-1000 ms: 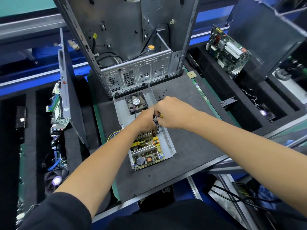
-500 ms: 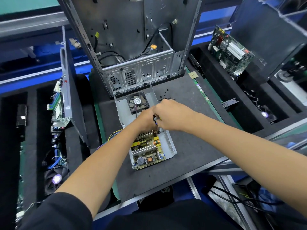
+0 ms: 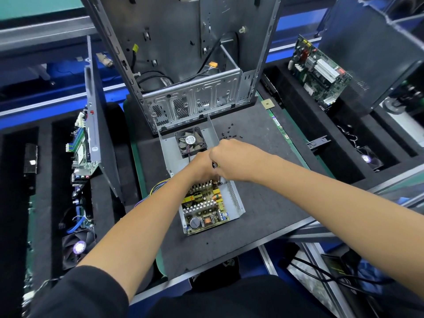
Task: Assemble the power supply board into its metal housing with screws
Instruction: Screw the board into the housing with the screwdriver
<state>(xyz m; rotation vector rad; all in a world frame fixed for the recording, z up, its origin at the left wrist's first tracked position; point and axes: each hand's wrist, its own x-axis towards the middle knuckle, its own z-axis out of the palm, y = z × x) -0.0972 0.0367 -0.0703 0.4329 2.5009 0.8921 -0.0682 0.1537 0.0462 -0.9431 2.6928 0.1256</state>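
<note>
Together, right hand (image 3: 231, 158) grip clenched on screwdriver (image 3: 219, 179), left hand (image 3: 202, 168) grip apparently steadying it

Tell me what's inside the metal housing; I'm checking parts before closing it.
Inside the metal housing: a fan at the far end and the power supply board nearer. Both hands cover the middle, so any screws there can't be seen.
</note>
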